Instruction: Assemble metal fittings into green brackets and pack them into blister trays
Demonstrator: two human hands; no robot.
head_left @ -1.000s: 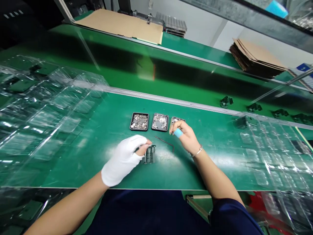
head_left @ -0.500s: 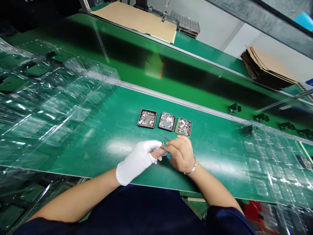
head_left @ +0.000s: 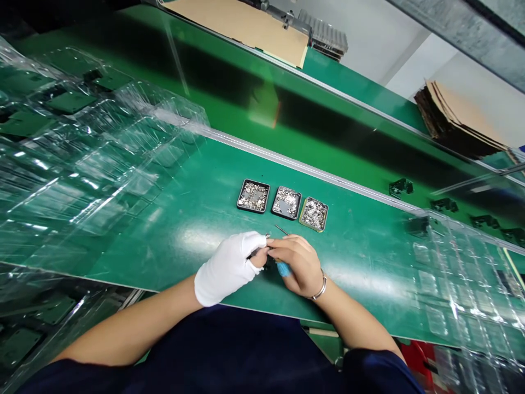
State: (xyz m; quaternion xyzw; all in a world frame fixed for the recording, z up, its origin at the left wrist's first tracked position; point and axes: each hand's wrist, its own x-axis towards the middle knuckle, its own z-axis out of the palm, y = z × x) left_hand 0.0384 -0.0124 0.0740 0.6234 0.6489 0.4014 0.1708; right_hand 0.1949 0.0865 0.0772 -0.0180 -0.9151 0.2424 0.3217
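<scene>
A green table runs below a pale wall; brown cardboard sheets lie stacked at the upper right, and light glares off the tabletop.

1 dark part, mostly hidden, sits in the left hand's pinch, 1 tiny silvery piece shows at the meeting fingertips, and 1 thin dark rod lies slanted, partly hidden by the right hand.
</scene>
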